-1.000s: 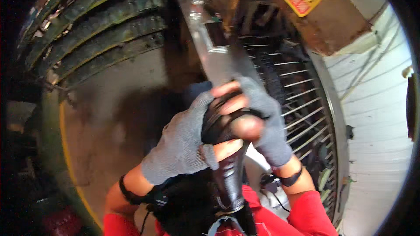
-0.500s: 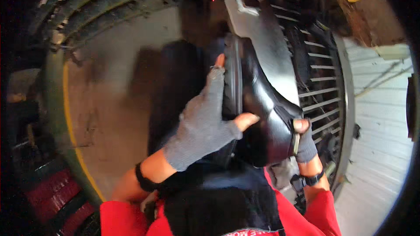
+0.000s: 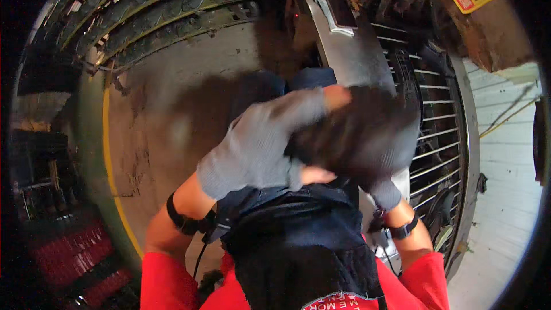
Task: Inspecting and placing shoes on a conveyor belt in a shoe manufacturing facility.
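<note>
A black leather boot (image 3: 356, 132) is held in front of my lap, smeared by motion, so its outline and details are hard to make out. My left hand (image 3: 258, 138), in a grey fingerless glove, grips the boot's left side, with the fingers on its upper part and the thumb lower down. From the lower right my right hand (image 3: 385, 194), gloved alike, supports the boot. Most of its fingers are hidden behind the boot.
Beyond the boot runs a metal bench (image 3: 353, 60) with a dark flat device (image 3: 341, 10) on white cloth or paper. A slatted metal rack (image 3: 439, 120) stands at the right. Shelves of shoe-like items (image 3: 189, 8) line the far left, and dark red items (image 3: 74, 252) sit lower left.
The boot has been turned from its glossy side view to a dark, blurred face and shifted right. My left hand has tilted rightward with it; my right hand has slipped behind the boot.
</note>
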Demonstrator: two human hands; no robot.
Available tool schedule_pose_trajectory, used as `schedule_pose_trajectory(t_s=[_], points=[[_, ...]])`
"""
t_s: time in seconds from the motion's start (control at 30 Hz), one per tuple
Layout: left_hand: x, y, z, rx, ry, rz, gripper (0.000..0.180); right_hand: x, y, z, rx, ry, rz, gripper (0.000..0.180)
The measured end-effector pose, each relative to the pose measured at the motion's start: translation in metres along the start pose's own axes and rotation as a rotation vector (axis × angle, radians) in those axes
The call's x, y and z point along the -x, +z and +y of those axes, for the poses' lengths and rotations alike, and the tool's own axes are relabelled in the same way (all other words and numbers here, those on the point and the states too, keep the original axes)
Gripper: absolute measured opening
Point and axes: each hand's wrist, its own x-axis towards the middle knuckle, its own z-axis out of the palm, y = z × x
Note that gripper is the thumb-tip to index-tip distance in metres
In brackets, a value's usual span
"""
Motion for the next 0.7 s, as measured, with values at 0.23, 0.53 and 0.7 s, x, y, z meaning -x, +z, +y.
schedule_pose_trajectory(t_s=[0.23, 0.53, 0.7], points=[[0.091, 0.025, -0.067, -0.173, 0.032, -0.372, 0.043, -0.091, 0.015, -0.027, 0.145, 0.109, -0.01, 0.066], [0.01, 0.017, -0.118, 0.132, -0.546, 0.25, 0.069, -0.15, 0.006, -0.039, 0.361, 0.155, -0.02, 0.038], [0.029, 0.016, -0.086, -0.188, -0.45, 0.136, 0.083, -0.119, 0.007, -0.065, 0.441, -0.042, -0.103, 0.037]])
